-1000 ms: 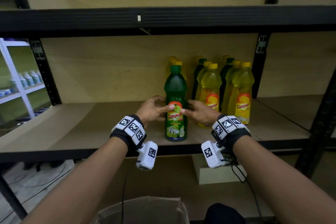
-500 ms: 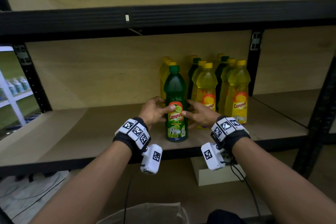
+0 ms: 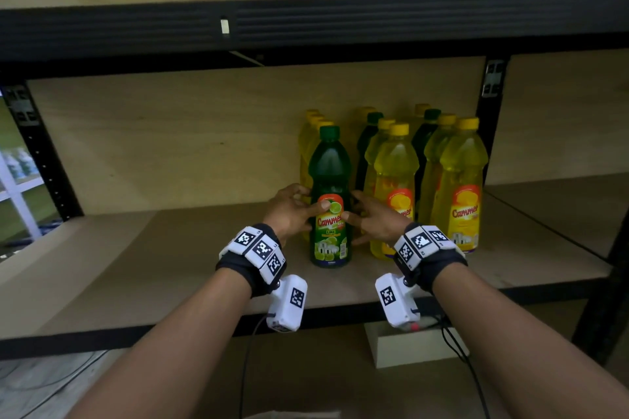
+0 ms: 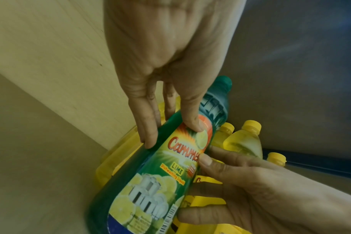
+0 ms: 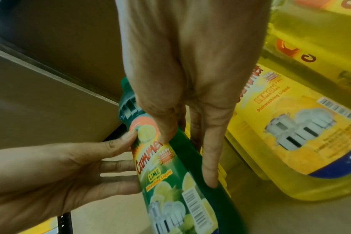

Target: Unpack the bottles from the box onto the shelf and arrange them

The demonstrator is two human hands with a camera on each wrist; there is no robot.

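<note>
A green lime bottle (image 3: 330, 180) stands upright on the wooden shelf (image 3: 136, 265), left of the yellow bottles (image 3: 394, 180). My left hand (image 3: 292, 211) holds its left side, thumb on the label. On the other side my right hand (image 3: 371, 221) does the same. In the left wrist view the left hand (image 4: 170, 134) pinches the bottle (image 4: 150, 182) between thumb and fingers. The right wrist view has the right hand (image 5: 187, 159) curled round the bottle (image 5: 170, 182), with the left hand (image 5: 60, 171) opposite.
More yellow bottles (image 3: 459, 180) and dark green ones (image 3: 369, 133) stand in rows to the right, up to a black upright (image 3: 490, 112). A black shelf beam (image 3: 306, 24) runs overhead. The shelf board left of the bottles is bare. A white block (image 3: 408, 347) and cables lie below.
Both hands have slid the green bottle back from the shelf's front edge, almost level with the front yellow bottles. The grip is unchanged.
</note>
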